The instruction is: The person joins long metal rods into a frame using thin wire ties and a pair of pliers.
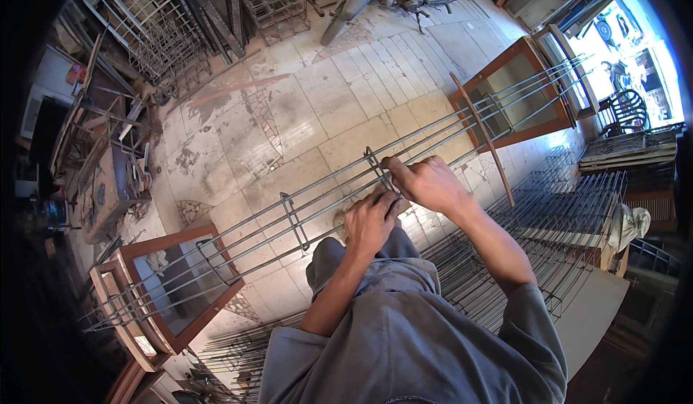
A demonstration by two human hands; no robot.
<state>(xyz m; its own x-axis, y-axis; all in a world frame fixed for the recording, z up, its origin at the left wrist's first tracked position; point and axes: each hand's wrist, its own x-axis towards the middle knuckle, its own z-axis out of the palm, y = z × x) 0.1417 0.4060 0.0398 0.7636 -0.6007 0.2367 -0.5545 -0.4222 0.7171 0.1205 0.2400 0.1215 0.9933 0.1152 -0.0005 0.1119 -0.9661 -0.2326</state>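
Gripping a long rod cage (289, 220) at its square tie (379, 169).
Left hand (369, 220) and right hand (426, 180) fingers closed on rods; next move likely needs steady hold.

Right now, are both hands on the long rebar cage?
Yes: the left hand and right hand both grip the rebar cage near one rectangular stirrup.

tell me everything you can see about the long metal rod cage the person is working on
The rod cage is a long, narrow frame of several parallel grey steel rods, bound at intervals by rectangular wire ties. It lies about level, running from lower left to upper right, its ends resting on two brown wooden-framed stands. The metal looks bare and dull. The left hand grips the rods near the middle, while the right hand pinches one tie there.
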